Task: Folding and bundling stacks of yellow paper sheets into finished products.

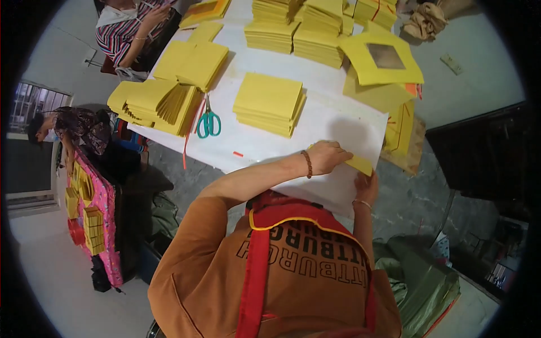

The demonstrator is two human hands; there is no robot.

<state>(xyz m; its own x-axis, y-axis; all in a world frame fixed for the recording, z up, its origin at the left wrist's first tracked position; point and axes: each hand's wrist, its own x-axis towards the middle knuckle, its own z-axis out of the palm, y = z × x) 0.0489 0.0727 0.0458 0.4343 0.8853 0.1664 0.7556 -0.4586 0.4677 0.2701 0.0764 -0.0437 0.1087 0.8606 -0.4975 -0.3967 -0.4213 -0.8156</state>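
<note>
Item under inspection: a narrow yellow piece [360, 164], apparently folded paper or thin card, located over the near right corner of the white table [327, 112]. The left hand [328, 158] lies across it from above, fingers bent and close together; whether the thumb pinches from beneath cannot be told. The right hand [366, 183] is at the piece's near right end, fingertips at or just beside it; contact and grip cannot be confirmed. Handling, as judged: light, flexible, stiffer along any fold, not fragile but liable to crease or slide on the smooth tabletop. Best hold is flat along the folded edge, with light pressure at both ends. A stack of similar yellow sheets [267, 101] sits left of the hands, and green-handled scissors [208, 123] lie farther left, toward the table's near edge. Limits of observation: the left hand covers the piece's middle, its underside is unseen, and fold count is indeterminate. Stacks at the table's far edge are cut off by the frame.
</note>
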